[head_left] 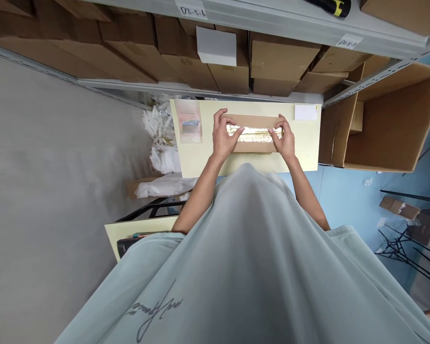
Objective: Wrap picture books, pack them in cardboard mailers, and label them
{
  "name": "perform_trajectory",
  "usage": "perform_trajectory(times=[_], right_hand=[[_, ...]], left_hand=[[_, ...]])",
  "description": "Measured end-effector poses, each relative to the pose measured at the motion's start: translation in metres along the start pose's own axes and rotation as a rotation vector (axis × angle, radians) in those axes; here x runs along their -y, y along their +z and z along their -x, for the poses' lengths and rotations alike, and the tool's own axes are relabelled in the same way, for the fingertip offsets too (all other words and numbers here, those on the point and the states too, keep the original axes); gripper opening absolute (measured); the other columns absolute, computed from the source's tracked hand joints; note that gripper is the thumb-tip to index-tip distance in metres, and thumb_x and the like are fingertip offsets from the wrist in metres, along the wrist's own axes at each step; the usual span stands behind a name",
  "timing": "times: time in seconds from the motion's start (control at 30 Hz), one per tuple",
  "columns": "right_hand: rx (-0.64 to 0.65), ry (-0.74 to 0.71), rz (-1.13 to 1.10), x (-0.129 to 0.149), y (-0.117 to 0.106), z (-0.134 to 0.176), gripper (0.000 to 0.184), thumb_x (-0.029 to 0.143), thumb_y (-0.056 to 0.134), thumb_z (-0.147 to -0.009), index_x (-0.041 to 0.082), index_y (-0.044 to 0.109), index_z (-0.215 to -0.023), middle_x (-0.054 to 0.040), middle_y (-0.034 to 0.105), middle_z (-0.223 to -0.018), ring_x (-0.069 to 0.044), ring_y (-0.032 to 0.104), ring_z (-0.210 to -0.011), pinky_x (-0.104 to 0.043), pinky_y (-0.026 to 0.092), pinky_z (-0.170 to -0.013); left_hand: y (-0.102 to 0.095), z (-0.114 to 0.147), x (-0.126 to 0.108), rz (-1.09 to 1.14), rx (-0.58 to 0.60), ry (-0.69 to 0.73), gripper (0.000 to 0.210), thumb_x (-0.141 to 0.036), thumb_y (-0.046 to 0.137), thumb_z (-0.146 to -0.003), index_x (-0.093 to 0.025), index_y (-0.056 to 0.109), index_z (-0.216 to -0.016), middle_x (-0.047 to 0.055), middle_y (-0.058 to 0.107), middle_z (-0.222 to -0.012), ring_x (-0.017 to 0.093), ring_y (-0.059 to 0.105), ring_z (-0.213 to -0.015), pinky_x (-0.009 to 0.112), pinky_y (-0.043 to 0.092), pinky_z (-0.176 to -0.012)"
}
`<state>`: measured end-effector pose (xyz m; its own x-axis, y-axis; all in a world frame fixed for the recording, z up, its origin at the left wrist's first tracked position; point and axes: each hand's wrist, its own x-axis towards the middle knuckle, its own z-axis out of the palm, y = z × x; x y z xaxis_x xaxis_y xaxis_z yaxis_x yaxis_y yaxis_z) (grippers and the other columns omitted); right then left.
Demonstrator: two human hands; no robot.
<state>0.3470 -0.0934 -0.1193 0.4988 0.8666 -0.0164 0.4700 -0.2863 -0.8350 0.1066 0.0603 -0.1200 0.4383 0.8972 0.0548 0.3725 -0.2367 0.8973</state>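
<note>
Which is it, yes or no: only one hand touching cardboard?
No, the left hand and right hand touch opposite ends of the cardboard.

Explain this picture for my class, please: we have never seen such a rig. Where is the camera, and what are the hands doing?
There is no robot: these are a person's bare hands. The single picture comes from a camera worn on the head, looking forward and down, so the pale shirt fills the foreground.

On the pale yellow table, the left hand and right hand hold opposite ends of a brown cardboard item, thumbs near its shiny gold strip. A white rectangle lies to the right. Beyond stands a metal shelf with cardboard boxes.
</note>
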Motion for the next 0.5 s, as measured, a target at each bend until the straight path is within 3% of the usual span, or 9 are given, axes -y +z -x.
perform_trajectory(times=[0.17,0.33,0.43,0.5], right_hand=[[-0.003,-0.012,-0.036,0.0,0.003,-0.013,0.05,0.079,0.057,-0.111,0.03,0.058,-0.124,-0.017,0.054,-0.18,-0.037,0.046,-0.175,-0.076,0.043,-0.138],[0.009,-0.038,-0.062,0.004,0.002,-0.026,0.048,0.078,0.053,-0.113,0.032,0.057,-0.125,-0.0133,0.067,-0.16,-0.036,0.051,-0.17,-0.075,0.044,-0.137],[0.009,-0.01,-0.054,0.013,0.0,-0.005,0.048,0.078,0.053,-0.113,0.031,0.057,-0.122,-0.0142,0.069,-0.151,-0.037,0.054,-0.167,-0.072,0.048,-0.135],[0.006,0.012,-0.035,0.021,-0.001,0.018,0.048,0.077,0.052,-0.113,0.03,0.057,-0.121,-0.0174,0.067,-0.158,-0.038,0.054,-0.167,-0.068,0.054,-0.131]], left_hand=[[0.004,-0.009,0.005,0.007,-0.013,0.005,0.058,-0.077,0.088,-0.093,-0.027,0.061,-0.106,0.018,0.061,-0.163,0.038,0.057,-0.159,0.05,0.052,-0.128],[0.006,-0.02,0.013,0.029,-0.028,0.018,0.056,-0.071,0.092,-0.092,-0.027,0.062,-0.106,0.016,0.062,-0.16,0.037,0.057,-0.157,0.049,0.051,-0.128],[0.002,0.001,0.01,0.022,-0.028,0.016,0.054,-0.07,0.092,-0.093,-0.026,0.063,-0.105,0.017,0.063,-0.155,0.037,0.058,-0.156,0.05,0.052,-0.127],[-0.001,0.024,0.006,0.012,-0.03,0.004,0.052,-0.07,0.09,-0.095,-0.026,0.063,-0.105,0.018,0.063,-0.154,0.037,0.058,-0.156,0.051,0.053,-0.127]])
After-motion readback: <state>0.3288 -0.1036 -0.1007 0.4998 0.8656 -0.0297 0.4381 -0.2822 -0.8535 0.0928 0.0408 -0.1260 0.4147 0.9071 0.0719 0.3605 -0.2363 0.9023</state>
